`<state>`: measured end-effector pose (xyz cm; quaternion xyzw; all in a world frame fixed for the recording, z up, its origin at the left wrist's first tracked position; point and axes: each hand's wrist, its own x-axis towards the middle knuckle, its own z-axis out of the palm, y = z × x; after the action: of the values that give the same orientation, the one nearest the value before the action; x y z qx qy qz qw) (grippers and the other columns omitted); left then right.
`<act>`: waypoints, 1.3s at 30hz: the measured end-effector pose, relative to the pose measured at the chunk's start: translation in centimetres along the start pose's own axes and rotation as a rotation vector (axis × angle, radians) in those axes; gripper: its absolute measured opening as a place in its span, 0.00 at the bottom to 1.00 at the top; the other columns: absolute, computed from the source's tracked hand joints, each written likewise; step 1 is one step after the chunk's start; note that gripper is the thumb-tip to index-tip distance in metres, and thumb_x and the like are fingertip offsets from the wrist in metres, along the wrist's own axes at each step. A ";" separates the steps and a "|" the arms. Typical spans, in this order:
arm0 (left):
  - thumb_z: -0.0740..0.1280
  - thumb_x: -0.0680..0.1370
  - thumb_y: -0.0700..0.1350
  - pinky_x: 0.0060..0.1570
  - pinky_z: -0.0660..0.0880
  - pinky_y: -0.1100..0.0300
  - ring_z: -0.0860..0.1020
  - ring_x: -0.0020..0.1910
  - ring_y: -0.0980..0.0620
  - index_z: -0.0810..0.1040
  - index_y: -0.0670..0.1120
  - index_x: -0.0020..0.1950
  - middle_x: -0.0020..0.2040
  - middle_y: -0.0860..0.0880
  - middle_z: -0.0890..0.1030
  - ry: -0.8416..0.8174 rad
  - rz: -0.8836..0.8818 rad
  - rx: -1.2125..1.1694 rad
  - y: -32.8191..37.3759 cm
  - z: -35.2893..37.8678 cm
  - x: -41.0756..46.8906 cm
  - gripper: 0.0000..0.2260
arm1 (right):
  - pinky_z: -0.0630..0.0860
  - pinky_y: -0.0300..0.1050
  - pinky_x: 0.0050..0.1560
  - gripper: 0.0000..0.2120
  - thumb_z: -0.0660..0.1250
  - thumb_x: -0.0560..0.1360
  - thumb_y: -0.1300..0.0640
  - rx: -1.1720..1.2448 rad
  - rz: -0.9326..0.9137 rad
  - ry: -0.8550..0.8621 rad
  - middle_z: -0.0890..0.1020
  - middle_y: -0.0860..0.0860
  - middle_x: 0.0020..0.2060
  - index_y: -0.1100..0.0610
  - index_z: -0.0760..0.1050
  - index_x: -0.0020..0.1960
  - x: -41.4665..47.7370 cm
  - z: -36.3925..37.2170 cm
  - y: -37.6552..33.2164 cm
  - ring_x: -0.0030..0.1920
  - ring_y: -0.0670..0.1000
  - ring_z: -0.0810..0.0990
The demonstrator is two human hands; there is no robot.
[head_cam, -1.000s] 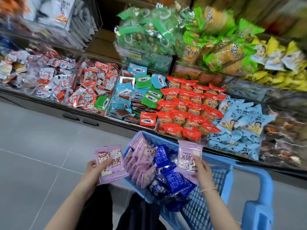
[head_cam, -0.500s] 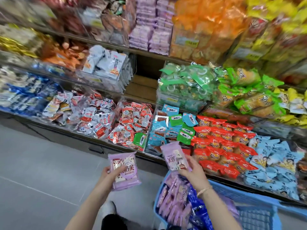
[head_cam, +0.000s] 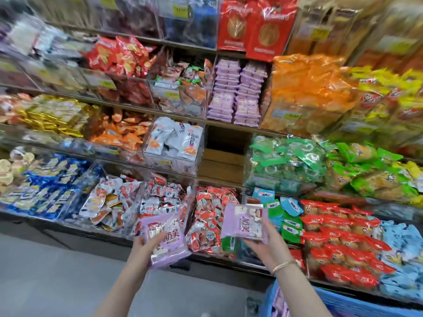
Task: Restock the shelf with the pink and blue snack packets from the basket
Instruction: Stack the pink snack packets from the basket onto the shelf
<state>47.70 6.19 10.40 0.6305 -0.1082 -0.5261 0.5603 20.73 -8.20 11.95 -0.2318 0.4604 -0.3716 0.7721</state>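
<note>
My left hand grips a pink snack packet with white lettering, held in front of the bottom shelf. My right hand grips a second pink packet, raised a little higher and to the right. Only a corner of the blue basket shows at the bottom right, with a few pink packets at its edge. Two neat stacks of matching pink packets fill a clear bin on an upper shelf, well above both hands.
An unfilled shelf gap with a wooden floor lies between the white packets and the green snacks. Red packets, light blue packets and blue bags crowd the bottom shelf. Grey floor lies at the left.
The view has tilted up from the basket to the shelves. Both hands have risen with their pink packets, and the right one has lifted clear of the basket.
</note>
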 end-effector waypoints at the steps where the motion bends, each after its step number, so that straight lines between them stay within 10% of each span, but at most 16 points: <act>1: 0.79 0.49 0.64 0.65 0.69 0.42 0.72 0.67 0.44 0.64 0.46 0.73 0.70 0.45 0.71 -0.013 0.009 -0.001 0.8 0.1 0.7 0.56 | 0.79 0.52 0.47 0.13 0.67 0.72 0.54 0.038 0.006 0.037 0.78 0.55 0.60 0.55 0.75 0.56 0.7 0.6 -0.2 0.60 0.54 0.77; 4: 0.75 0.49 0.65 0.66 0.64 0.44 0.63 0.72 0.45 0.56 0.47 0.77 0.75 0.47 0.63 -0.025 0.021 0.032 3.2 0.7 3.1 0.61 | 0.78 0.52 0.48 0.07 0.62 0.75 0.67 0.089 -0.008 0.057 0.76 0.60 0.54 0.58 0.70 0.51 3.1 2.1 -1.3 0.53 0.55 0.81; 8: 0.74 0.47 0.66 0.67 0.61 0.42 0.59 0.74 0.45 0.52 0.50 0.77 0.77 0.48 0.57 -0.025 0.073 0.045 6.9 2.4 6.4 0.63 | 0.77 0.52 0.47 0.26 0.57 0.76 0.72 0.090 -0.056 0.019 0.77 0.61 0.41 0.50 0.56 0.65 6.9 4.8 -3.6 0.40 0.56 0.81; 13: 0.76 0.46 0.69 0.67 0.60 0.41 0.56 0.75 0.46 0.50 0.55 0.77 0.78 0.51 0.55 -0.025 0.161 0.008 11.8 4.1 10.1 0.65 | 0.75 0.47 0.48 0.07 0.57 0.79 0.63 0.112 -0.127 -0.013 0.79 0.59 0.48 0.62 0.72 0.54 11.5 8.7 -7.3 0.47 0.55 0.78; 18: 0.77 0.44 0.68 0.61 0.68 0.43 0.68 0.65 0.46 0.62 0.50 0.73 0.68 0.49 0.69 -0.077 0.240 -0.025 16.1 6.3 13.2 0.60 | 0.77 0.62 0.50 0.18 0.58 0.79 0.47 0.247 -0.047 -0.156 0.80 0.62 0.54 0.57 0.75 0.61 14.7 11.5 -11.5 0.54 0.64 0.79; 23: 0.76 0.51 0.65 0.71 0.60 0.42 0.61 0.74 0.46 0.55 0.52 0.77 0.76 0.49 0.61 -0.173 0.319 -0.048 19.9 8.6 15.2 0.58 | 0.77 0.64 0.51 0.14 0.59 0.79 0.52 0.231 0.022 -0.214 0.82 0.63 0.51 0.60 0.77 0.57 16.7 13.7 -15.8 0.52 0.65 0.81; 27: 0.76 0.53 0.64 0.70 0.61 0.40 0.65 0.72 0.45 0.59 0.48 0.76 0.74 0.48 0.65 -0.253 0.330 -0.051 23.5 10.2 17.3 0.56 | 0.77 0.51 0.57 0.17 0.56 0.76 0.69 0.080 -0.125 -0.192 0.75 0.57 0.49 0.58 0.70 0.30 18.9 15.5 -19.0 0.65 0.60 0.72; 33: 0.76 0.52 0.61 0.67 0.67 0.42 0.71 0.66 0.51 0.66 0.48 0.72 0.68 0.49 0.73 -0.323 0.371 -0.061 28.2 12.3 20.1 0.50 | 0.78 0.42 0.38 0.12 0.60 0.76 0.68 0.011 -0.283 -0.142 0.79 0.57 0.46 0.59 0.77 0.38 21.6 19.0 -24.0 0.39 0.51 0.82; 39: 0.76 0.52 0.61 0.70 0.63 0.42 0.67 0.70 0.49 0.61 0.49 0.75 0.72 0.49 0.68 -0.368 0.360 -0.010 30.5 12.6 22.3 0.54 | 0.79 0.44 0.46 0.11 0.62 0.78 0.59 -0.112 -0.336 -0.082 0.83 0.55 0.48 0.60 0.75 0.59 26.0 22.9 -28.5 0.47 0.51 0.81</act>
<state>61.03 -28.07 25.62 0.4919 -0.3163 -0.5241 0.6192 38.49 -45.89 28.65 -0.3629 0.4033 -0.4596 0.7032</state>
